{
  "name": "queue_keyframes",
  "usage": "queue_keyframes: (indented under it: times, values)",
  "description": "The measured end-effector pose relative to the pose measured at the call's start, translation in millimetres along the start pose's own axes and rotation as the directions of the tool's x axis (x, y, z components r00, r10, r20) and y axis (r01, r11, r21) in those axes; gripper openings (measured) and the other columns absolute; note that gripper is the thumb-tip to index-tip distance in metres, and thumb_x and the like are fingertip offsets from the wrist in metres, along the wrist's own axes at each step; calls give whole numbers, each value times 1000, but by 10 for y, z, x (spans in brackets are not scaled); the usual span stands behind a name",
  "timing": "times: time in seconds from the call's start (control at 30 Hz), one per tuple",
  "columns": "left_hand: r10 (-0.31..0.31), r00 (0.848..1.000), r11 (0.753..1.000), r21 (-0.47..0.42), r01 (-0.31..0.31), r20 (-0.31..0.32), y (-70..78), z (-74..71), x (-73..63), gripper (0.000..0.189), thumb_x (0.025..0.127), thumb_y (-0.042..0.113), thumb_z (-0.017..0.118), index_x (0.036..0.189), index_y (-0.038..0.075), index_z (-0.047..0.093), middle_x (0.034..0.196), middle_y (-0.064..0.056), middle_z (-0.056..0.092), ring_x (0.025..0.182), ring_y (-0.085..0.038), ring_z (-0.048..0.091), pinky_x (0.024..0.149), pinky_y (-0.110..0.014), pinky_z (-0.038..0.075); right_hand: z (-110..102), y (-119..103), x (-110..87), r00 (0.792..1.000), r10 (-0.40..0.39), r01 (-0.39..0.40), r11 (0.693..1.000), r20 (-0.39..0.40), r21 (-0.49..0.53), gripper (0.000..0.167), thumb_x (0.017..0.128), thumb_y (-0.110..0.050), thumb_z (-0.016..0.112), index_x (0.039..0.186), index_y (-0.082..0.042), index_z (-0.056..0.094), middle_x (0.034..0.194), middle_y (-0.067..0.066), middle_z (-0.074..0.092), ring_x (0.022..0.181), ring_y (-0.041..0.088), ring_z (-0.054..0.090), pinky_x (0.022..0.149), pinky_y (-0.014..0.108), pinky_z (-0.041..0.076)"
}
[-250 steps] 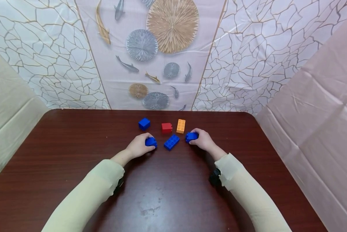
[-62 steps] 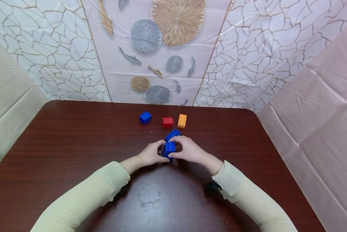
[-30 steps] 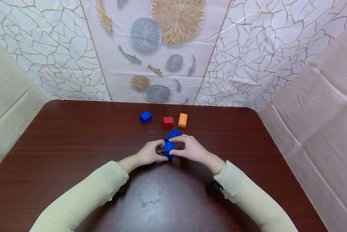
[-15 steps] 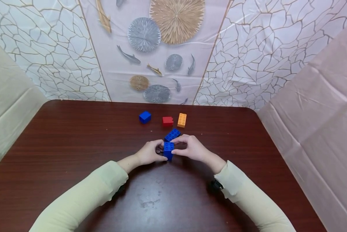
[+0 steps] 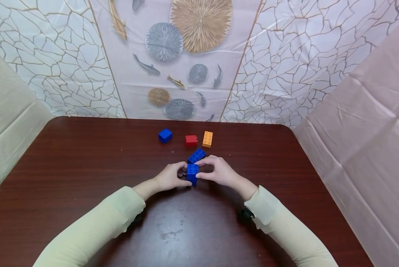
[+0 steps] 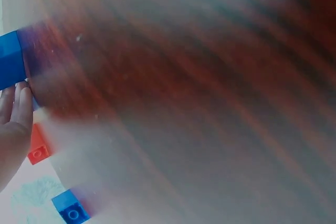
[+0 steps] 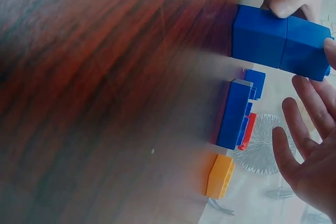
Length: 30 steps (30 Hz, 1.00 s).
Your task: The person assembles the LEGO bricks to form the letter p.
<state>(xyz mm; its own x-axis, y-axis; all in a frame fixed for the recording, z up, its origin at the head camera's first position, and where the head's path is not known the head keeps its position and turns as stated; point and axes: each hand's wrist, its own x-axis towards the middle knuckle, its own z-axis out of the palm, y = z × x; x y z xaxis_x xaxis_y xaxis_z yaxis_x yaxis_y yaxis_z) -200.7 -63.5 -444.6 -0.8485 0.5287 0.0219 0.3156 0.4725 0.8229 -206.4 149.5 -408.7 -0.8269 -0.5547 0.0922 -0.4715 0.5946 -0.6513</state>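
Two blue building bricks stand stacked on the table, studs up; the right wrist view shows the seam between the lower brick [image 7: 257, 35] and the upper brick [image 7: 305, 50]. My left hand [image 5: 167, 177] grips the lower one from the left, thumb on its near side, fingertips partly hidden behind it. From the right, my right hand [image 5: 220, 172] pinches the upper brick [image 5: 192, 169] between thumb and forefinger, its other fingers spread. In the left wrist view, a blue brick [image 6: 10, 59] of the stack shows above my left fingers [image 6: 22, 106].
Just behind the stack lies a long blue brick [image 5: 196, 155], studs up. Further back are a blue brick [image 5: 165, 135], a red brick [image 5: 191, 140] on its side and an orange brick [image 5: 207, 139]. A patterned cloth [image 5: 179, 66] hangs behind the table's far edge.
Earlier each hand held a separate blue brick, well apart. Both hands have come together and the bricks are now stacked. Over the last second the hands have barely moved.
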Motion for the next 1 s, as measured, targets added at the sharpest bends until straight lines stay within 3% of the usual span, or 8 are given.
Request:
queue_keyframes:
  times: [0.3,0.47,0.6,0.7,1.0]
  values:
    - [68,993,996,-49,-73,-95,24,-54,-35,33,76,19,78,104,12,59,100,-4,68,92,-16,64,86,-32,54,-4,-1,9,999,33,-33,999,18,26,38,79,-22,75,113,-7,67,104,7,69,96,22,59,86,39,52]
    - [67,993,995,-62,-73,-101,12,-46,-43,29,77,18,77,99,12,60,98,-4,68,89,-14,64,84,-30,54,-24,14,12,998,33,-38,996,60,82,40,81,-23,73,116,-5,65,110,11,68,102,24,62,94,42,49]
    - [75,992,995,-60,-81,-100,1,-33,-37,29,77,18,77,98,11,59,97,-5,69,88,-14,65,82,-29,55,-85,79,32,995,44,-59,984,95,167,40,83,-18,71,119,-2,62,111,15,67,102,27,62,92,43,50]
    - [81,991,995,-55,-87,-105,-5,-29,-26,30,76,18,78,98,10,59,96,-7,69,88,-16,65,82,-30,55,-145,156,66,994,82,-97,971,77,219,39,83,-12,70,119,0,61,110,19,66,99,29,61,90,43,51]
    - [60,993,995,-69,-67,-106,9,-15,-22,29,76,15,77,96,8,58,96,-8,68,89,-17,64,82,-30,55,-191,329,229,986,167,-161,963,-8,217,46,83,-8,69,125,-1,56,125,19,59,111,34,54,96,46,47]
